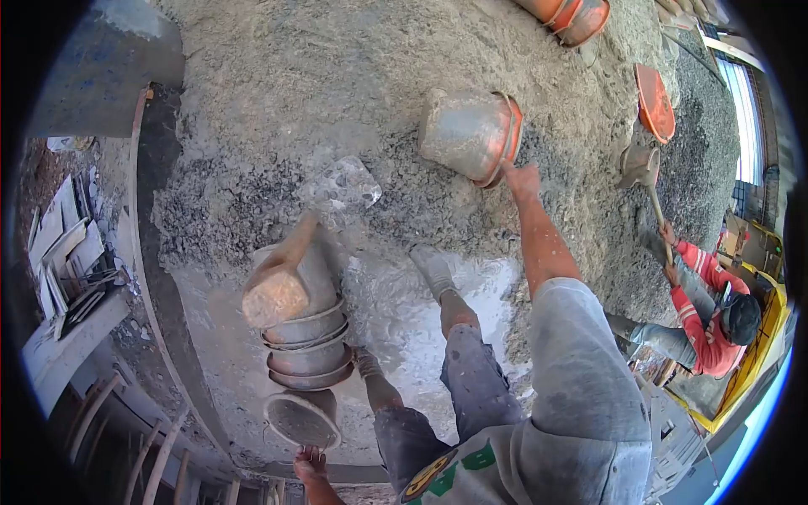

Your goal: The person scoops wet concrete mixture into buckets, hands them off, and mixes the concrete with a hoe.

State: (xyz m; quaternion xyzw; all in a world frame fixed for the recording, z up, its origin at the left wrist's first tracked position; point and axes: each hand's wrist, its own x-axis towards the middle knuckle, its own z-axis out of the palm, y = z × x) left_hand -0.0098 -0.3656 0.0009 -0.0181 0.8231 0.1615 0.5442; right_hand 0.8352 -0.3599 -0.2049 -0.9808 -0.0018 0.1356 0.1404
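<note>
My right hand (523, 182) is closed on the orange rim of a mortar-caked bucket (463, 135), which lies tipped on its side on the rough grey ground. At the bottom of the view my left hand (310, 465), fingers curled, grips the near edge of another bucket (303, 421), its round mouth facing up toward me. Just beyond it, a stack of nested dirty buckets (310, 362) lies along the wet floor. A dusty, blurred object with a pale rounded end (276, 296) covers part of the stack.
A co-worker in a red jacket (711, 286) holds a shovel (642, 166) at the right, by an orange bucket (654, 105). More orange buckets (581, 18) lie at the top. A board edge (141, 210) and broken slabs (67, 252) line the left.
</note>
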